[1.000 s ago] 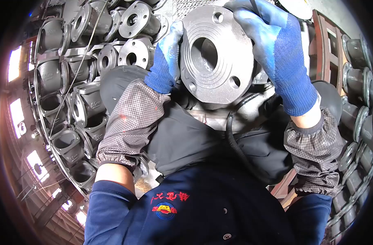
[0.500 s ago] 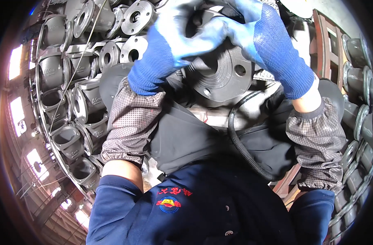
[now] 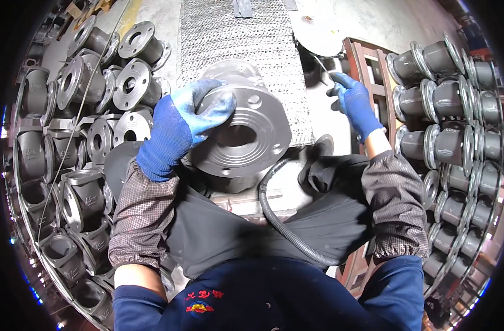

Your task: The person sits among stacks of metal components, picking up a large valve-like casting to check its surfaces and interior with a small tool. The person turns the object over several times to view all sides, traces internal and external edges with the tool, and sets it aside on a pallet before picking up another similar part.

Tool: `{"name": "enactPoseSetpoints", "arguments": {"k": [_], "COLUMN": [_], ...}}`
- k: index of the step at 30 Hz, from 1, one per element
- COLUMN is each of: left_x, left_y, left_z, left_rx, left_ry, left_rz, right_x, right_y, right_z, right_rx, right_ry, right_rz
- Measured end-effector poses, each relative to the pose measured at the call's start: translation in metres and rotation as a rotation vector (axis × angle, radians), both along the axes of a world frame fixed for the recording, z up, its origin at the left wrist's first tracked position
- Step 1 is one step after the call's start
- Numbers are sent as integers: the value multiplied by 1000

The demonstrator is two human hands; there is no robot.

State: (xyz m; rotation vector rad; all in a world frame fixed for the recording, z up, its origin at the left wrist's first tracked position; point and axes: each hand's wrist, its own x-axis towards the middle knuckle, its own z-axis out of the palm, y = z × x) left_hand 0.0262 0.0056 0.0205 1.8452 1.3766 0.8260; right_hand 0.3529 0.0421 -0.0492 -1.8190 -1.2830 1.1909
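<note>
Packed tightly at left, stacked pipes (image 3: 32, 154), apparently nested to save room. Lined up likewise at right, more pipes (image 3: 450, 151) on their sides, ends touching or nearly so. Laid flat ahead, a pale patterned mat (image 3: 260, 49), perhaps as a bed against knocks. Just right of it, a rust-red rack (image 3: 358, 63). In front of the lap (image 3: 219, 231), at the mat's near end, a single grey pipe (image 3: 249, 113) — tilted, wide round end and hole facing up and back toward the lap, long axis running away to the far end above the mat. Cannot tell about any support underneath. Draped across the lap, a ribbed hose (image 3: 285, 231). Clasped on the upper left of the grey pipe's near rim, the left hand (image 3: 180, 118), presumably to steady that tilt. Well apart, out to the right, the right hand (image 3: 354, 105), fingers curled. Just beyond, a round pale plate (image 3: 321, 38). Smallest, a thin stick (image 3: 321, 64) running from beside the plate into the right hand — seemingly gripped at one end, likely for reach.
</note>
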Motion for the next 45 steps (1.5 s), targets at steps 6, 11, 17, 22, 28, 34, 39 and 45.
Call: {"name": "enactPoseSetpoints", "arguments": {"k": [6, 11, 17, 22, 28, 34, 39, 45], "left_x": [-6, 5, 2, -2, -7, -8, -4, -3], "left_y": [16, 12, 17, 15, 20, 20, 18, 19], "left_z": [-6, -7, -11, -18, -14, -15, -13, -13], "left_rx": [661, -28, -114, -21, 549, 534, 533, 642], "left_ry": [445, -81, -153, -117, 474, 426, 404, 412], "left_rz": [-220, 282, 305, 236, -77, -90, -77, -122], "right_x": [32, 42, 35, 30, 30, 26, 30, 25], "right_y": [27, 50, 57, 63, 68, 70, 74, 73], "right_z": [-24, -42, -38, -39, -42, -39, -44, -17], "right_rx": [325, 348, 304, 230, 225, 205, 275, 89], "right_ry": [-728, -959, -971, -971, -975, -970, -942, -403], "right_rz": [256, 164, 173, 187, 195, 205, 225, 133]}}
